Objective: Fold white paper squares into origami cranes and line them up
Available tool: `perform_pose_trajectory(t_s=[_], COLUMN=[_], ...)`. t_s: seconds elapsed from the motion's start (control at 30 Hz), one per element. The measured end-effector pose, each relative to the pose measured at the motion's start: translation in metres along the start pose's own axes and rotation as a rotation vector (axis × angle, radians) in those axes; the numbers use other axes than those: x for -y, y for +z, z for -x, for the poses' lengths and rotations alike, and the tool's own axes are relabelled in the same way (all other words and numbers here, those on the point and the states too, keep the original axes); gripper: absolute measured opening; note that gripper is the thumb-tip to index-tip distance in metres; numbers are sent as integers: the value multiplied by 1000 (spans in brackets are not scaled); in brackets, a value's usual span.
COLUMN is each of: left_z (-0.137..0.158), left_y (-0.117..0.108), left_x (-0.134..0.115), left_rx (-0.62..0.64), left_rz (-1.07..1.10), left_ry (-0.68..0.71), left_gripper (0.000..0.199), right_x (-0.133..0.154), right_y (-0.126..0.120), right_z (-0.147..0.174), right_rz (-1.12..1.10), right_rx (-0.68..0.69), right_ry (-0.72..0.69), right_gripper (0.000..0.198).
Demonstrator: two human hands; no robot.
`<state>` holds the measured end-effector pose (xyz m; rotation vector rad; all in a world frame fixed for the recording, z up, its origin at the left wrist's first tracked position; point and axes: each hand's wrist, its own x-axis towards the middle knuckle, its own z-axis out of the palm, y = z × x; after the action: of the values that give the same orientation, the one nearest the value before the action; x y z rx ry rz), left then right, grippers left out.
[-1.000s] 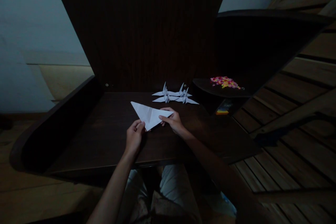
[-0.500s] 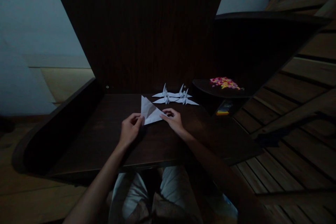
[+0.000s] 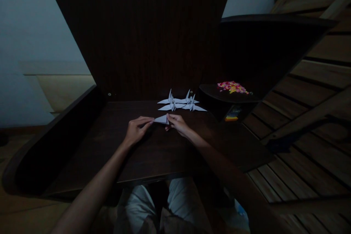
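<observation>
A small white sheet of folded paper (image 3: 161,119) is held between my two hands, just above the dark desk. Its visible part is a narrow wedge, pointed toward the left. My left hand (image 3: 136,129) pinches the pointed left end between thumb and fingers. At the wider right end, my right hand (image 3: 177,123) grips the edge, thumb on top and fingers curled beneath. Some of the paper is hidden by the fingers. Just beyond the hands stand several white origami cranes (image 3: 179,106), close together in two rows with their wings overlapping.
The dark wooden desk (image 3: 109,157) has a raised side panel (image 3: 52,142) on the left and a tall back panel. At the right, a corner shelf (image 3: 211,89) bears a pile of small pink, red and yellow pieces (image 3: 233,87). Beneath it lies a yellow-edged object (image 3: 231,119).
The paper has gone from a broad upright triangle to a smaller, narrower wedge. Both hands have drawn closer together around it. The view has shifted slightly.
</observation>
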<state>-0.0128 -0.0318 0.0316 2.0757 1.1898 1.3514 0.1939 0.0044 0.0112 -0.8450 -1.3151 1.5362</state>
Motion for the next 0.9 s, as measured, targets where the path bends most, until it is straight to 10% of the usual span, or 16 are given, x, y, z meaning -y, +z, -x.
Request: perform_pose_trajectory(t_s=[0.43, 0.9], left_z=[4, 11], left_y=[4, 10], left_x=[-7, -9], left_rx=[108, 95], left_rz=[329, 112], left_ry=[-260, -68], left_gripper=[19, 13], right_x=[-4, -3], right_y=[1, -3], right_z=[5, 8], right_rz=[-171, -335], right_rx=[110, 167], right_ry=[65, 110], right_gripper=[43, 21])
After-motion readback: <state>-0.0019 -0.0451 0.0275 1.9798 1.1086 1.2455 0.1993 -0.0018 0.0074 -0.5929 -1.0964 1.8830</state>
